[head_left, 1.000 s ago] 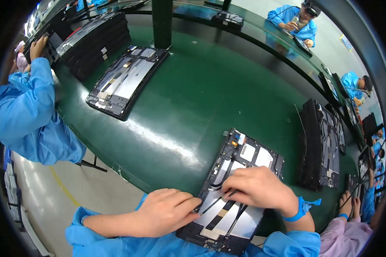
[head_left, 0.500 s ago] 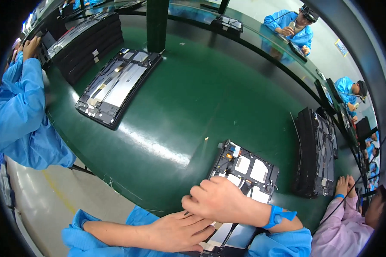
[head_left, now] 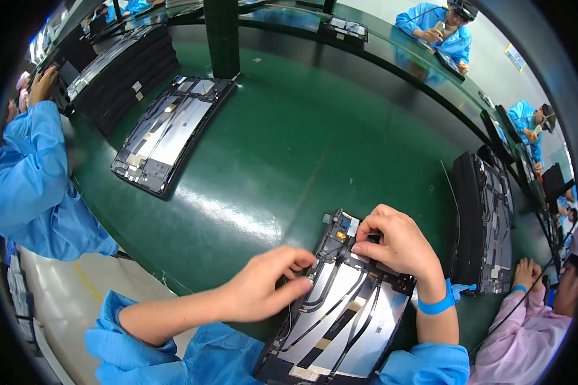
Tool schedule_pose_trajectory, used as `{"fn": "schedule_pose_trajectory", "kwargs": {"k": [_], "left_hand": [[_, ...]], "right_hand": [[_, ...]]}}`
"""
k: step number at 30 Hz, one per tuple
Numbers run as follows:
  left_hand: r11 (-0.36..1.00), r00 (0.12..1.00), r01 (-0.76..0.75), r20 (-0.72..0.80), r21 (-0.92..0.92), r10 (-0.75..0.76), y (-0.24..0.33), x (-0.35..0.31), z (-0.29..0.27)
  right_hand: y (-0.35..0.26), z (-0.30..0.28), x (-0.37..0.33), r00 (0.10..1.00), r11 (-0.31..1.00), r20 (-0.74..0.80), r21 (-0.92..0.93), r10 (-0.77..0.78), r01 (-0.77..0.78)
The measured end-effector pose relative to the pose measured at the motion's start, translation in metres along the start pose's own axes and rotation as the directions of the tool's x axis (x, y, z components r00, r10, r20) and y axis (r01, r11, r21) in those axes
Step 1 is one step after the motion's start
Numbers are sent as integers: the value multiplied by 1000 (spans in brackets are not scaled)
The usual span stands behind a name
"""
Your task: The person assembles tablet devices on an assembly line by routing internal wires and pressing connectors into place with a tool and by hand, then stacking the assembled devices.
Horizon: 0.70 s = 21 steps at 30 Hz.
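Green table [head_left: 289, 141], opened tablet [head_left: 340, 308] at five o'clock, left hand [head_left: 263, 285] at its eleven o'clock edge, thumb and forefinger narrowly apart, right hand [head_left: 401, 247] over its one o'clock end, fingertips drawn together, cannot tell on what, second tablet [head_left: 170, 138] at ten o'clock, dark stack [head_left: 488, 224] at three.

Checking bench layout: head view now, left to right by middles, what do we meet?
Co-worker's blue sleeve, left black stack, opened device lying alone, dark green post, left hand, opened device at the hands, right hand, blue wristband, right black stack, co-worker's pink sleeve.
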<state>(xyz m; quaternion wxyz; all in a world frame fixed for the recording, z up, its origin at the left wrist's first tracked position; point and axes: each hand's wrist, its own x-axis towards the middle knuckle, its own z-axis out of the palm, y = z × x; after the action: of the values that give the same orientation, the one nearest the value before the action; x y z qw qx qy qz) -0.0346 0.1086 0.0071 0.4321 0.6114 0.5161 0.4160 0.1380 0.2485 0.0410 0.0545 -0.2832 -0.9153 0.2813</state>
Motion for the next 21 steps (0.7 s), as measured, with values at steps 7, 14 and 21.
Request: {"fn": "schedule_pose_trajectory", "kwargs": {"k": [7,14,21], "left_hand": [[825,897,441,212,-354,-389,-9,28,-13],[776,835,546,284,-316,-472,-4,40,-17],[778,817,571,274,-263,-507,-3,43,-17]], "right_hand": [[-15,16,-15,988,996,-153,-84,7,-20],[-5,27,-15,965,998,-260,-63,-42,26],[-10,32,-16,932,994,-361,-112,-41,1]]}}
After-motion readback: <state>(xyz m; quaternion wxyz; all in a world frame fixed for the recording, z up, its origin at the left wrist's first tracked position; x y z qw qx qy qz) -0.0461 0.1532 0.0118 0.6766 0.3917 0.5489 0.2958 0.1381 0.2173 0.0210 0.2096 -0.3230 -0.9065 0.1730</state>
